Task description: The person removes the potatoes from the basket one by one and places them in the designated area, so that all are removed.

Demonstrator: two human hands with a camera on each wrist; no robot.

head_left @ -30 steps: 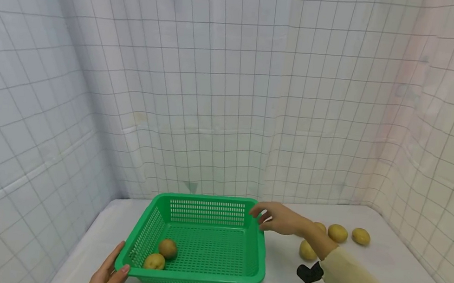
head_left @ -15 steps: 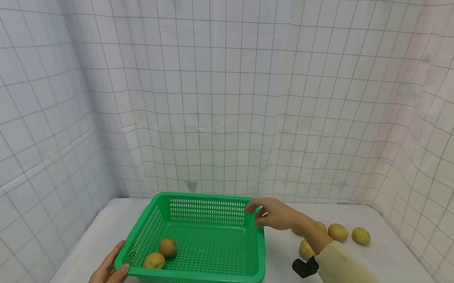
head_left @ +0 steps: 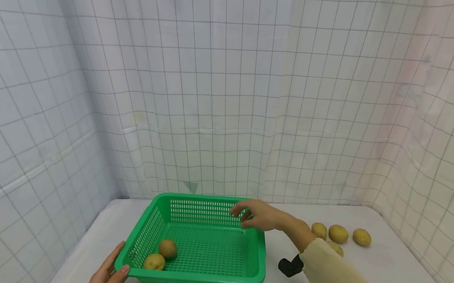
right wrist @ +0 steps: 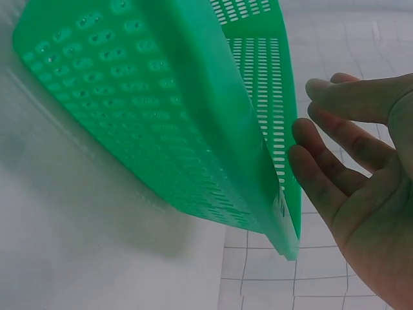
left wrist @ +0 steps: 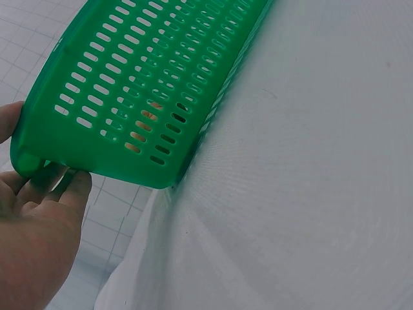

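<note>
A green plastic basket (head_left: 194, 277) with slotted walls sits on the white-covered table. My left hand (head_left: 104, 278) grips its near left corner, thumb on the rim; the left wrist view has the fingers (left wrist: 77, 187) curled under that rim. Inside, in the near left corner, lie a yellow potato (head_left: 154, 261) and a browner round one, potato-like (head_left: 167, 248). My right hand (head_left: 260, 214) hovers over the far right corner, fingers loosely bent and holding nothing. In the right wrist view the hand (right wrist: 368, 155) appears beside the basket's rim (right wrist: 222, 110); whether it touches is unclear.
Several yellow potatoes (head_left: 338, 234) lie on the table right of the basket, one partly hidden by my right forearm (head_left: 298, 231). A black device (head_left: 291, 266) is at my right wrist. Grid-patterned white curtains (head_left: 232, 91) enclose the table at the back and sides.
My right hand has shifted left, from the basket's right rim to over its far right corner area, uncovering more potatoes. The left hand and the basket stay in place.
</note>
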